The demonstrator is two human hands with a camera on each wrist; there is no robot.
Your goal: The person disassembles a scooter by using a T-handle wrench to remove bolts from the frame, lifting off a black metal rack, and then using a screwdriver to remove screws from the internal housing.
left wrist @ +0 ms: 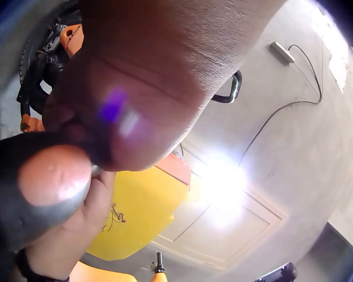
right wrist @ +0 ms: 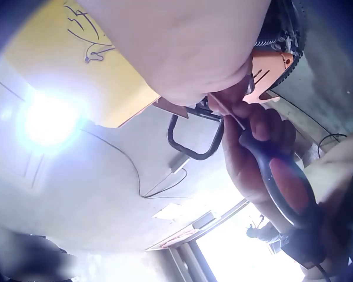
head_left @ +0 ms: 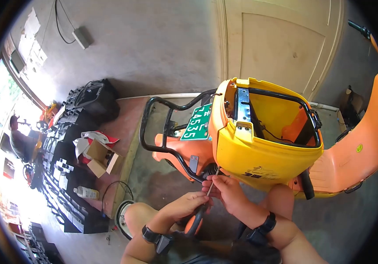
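Note:
The left hand (head_left: 188, 206) grips a screwdriver with a black and orange handle (head_left: 194, 223), its fingers curled round the handle's front end. Thumb and fingers of the right hand (head_left: 227, 190) pinch the thin metal shaft, just under the rear of the yellow scooter body (head_left: 259, 160). In the right wrist view the screwdriver handle (right wrist: 287, 185) points down and the shaft runs up into the right hand (right wrist: 194, 53). The handle (left wrist: 53, 176) looms close in the left wrist view. The screwdriver's tip is hidden or too small to tell.
A black rack (head_left: 144, 127) and a green number plate (head_left: 196, 123) are at the scooter's rear. An open cardboard box (head_left: 97, 157), a bottle (head_left: 86, 192) and stacked black parts (head_left: 68, 176) stand at left. Another person (head_left: 19, 138) is near the bright doorway.

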